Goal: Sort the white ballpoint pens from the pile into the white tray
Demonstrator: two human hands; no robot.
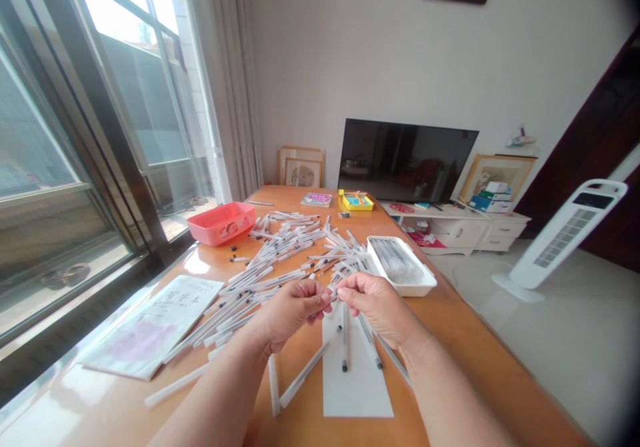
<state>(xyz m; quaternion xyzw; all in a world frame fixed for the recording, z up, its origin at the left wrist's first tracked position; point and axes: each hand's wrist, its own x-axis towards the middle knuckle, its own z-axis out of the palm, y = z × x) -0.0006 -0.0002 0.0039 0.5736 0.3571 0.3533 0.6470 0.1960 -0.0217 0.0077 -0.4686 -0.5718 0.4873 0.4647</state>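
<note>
My left hand (300, 303) and my right hand (373, 303) meet above the table, fingertips almost touching. Both pinch at a small greyish piece; the fingers cover most of it, and I cannot make out its kind. Below them a white sheet of paper (357, 397) lies on the wood, with several clear pens with black ends (345, 343) on or across it. A large loose heap of clear pen barrels (290, 243) spreads beyond and to the left of my hands. Just past my right hand stands a white tray (413, 289) holding a row of pens (393, 257).
A pink plastic basket (220, 227) stands at the left edge, with small black caps (233, 249) nearby. A writing booklet (150, 333) lies at the near left. Farther back are a colourful book (317, 199) and a yellow box (357, 203). A tower fan (565, 233) stands on the floor at right.
</note>
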